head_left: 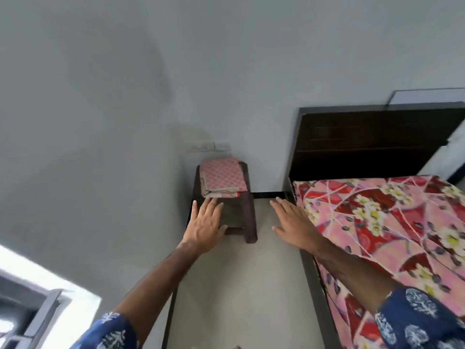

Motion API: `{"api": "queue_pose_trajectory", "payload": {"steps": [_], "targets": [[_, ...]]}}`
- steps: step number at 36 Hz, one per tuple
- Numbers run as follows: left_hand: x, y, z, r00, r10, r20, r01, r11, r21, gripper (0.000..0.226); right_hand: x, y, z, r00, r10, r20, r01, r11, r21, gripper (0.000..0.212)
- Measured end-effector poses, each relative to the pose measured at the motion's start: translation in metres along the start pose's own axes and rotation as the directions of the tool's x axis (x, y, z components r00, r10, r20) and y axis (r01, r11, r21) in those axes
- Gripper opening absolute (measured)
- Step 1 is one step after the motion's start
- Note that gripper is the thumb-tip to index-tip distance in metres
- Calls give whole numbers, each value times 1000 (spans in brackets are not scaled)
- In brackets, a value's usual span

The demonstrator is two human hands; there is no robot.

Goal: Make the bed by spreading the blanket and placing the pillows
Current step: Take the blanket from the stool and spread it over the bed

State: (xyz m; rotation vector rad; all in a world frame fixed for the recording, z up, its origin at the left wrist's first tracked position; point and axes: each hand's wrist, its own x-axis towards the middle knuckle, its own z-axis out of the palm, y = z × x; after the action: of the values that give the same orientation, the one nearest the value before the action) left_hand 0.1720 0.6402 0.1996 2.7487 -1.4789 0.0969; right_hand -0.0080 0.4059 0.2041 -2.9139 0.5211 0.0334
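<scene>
A folded pink checked blanket (222,177) lies on top of a dark brown stool (241,222) in the corner by the wall. The bed (392,222) at the right carries a pink and red flowered sheet, and no pillows show. My left hand (205,224) reaches forward with straight fingers, just short of the blanket and in front of the stool. My right hand (292,220) is stretched out flat over the floor between the stool and the bed's left edge. Both hands hold nothing.
A dark wooden headboard (364,144) stands against the grey wall behind the bed. A switch plate (210,146) sits on the wall above the stool. A strip of beige floor (241,285) runs between wall and bed. A window (30,298) is at the lower left.
</scene>
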Motion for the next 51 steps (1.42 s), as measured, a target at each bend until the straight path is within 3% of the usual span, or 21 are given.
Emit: {"api": "queue_pose_trajectory", "payload": {"steps": [19,25,31,38,40,43,47,51], "targets": [[265,-138,75,955,-101,280,118,992,-43,62,330,58,56,976,-60,209,45,996,72,73],[342,-167,112,927,-68,368,74,997,-3,61,427,85,90,938,-149,313,134,989,68,74],[397,-178,161,845,-71,530,130,989,-76,65,482,92,124,902,-154,403,119,987,111,64],[436,-204,258,780,0,626,42,998,-53,72,520,97,196,846,-194,496,170,981,93,80],[442,-212,287,781,-29,624,55,998,-23,79,531,96,216,839,-172,517,156,985,75,80],[444,-223,323,819,-64,571,101,994,-33,88,542,98,251,875,-211,436,200,977,71,77],[441,-234,358,863,-29,505,91,991,-99,107,551,94,291,889,-254,382,290,956,-38,80],[441,-242,374,863,35,504,36,991,-131,102,557,87,316,897,-213,387,260,963,-72,91]]}}
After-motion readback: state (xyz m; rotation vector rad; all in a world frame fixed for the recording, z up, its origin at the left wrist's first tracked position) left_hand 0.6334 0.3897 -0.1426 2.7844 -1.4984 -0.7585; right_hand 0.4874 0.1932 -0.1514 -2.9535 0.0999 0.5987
